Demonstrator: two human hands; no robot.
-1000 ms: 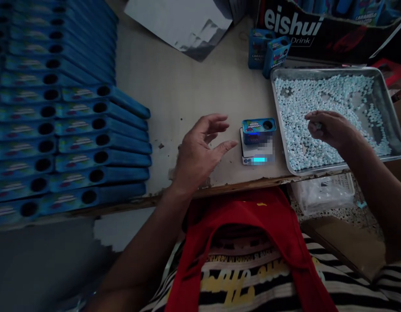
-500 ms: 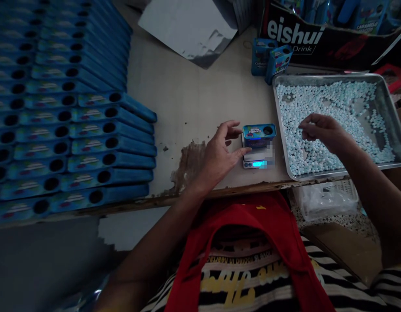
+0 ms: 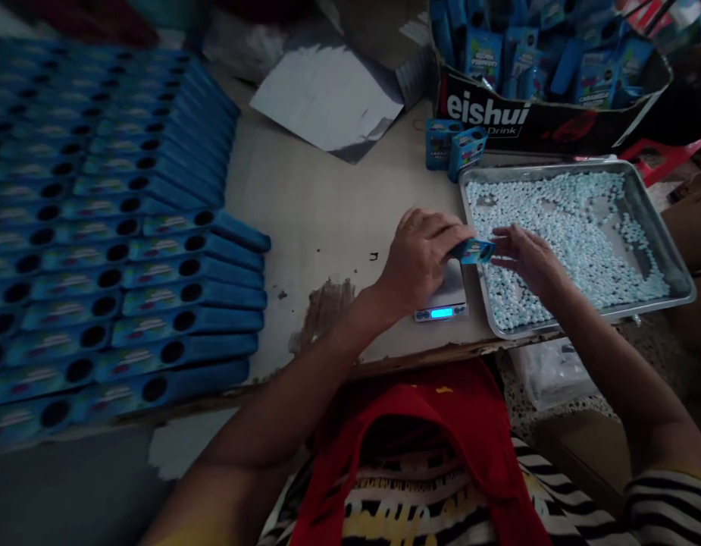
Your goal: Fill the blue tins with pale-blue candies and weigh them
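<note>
My left hand (image 3: 421,254) grips a small blue candy box (image 3: 476,251) and holds it tilted towards the right, over the near-left rim of the tray. Beneath that hand sits a small digital scale (image 3: 453,290) with a lit blue display; no box rests on its visible part. My right hand (image 3: 529,258) is open at the box's right end, fingers stretched towards it; whether they touch it I cannot tell. Below the right hand lies a metal tray (image 3: 677,265) holding many small pale blue and white candies (image 3: 583,243).
Rows of blue boxes (image 3: 196,292) with dark round openings fill the left side. Two blue boxes (image 3: 467,152) stand behind the tray. A black carton (image 3: 549,125) at the back right holds several more. White paper sheets (image 3: 327,98) lie at the back.
My left hand has taken the box off the scale and moved it right, tilting it. My right hand has moved from over the candies to the box, its fingers opening. The camera view has shifted.
</note>
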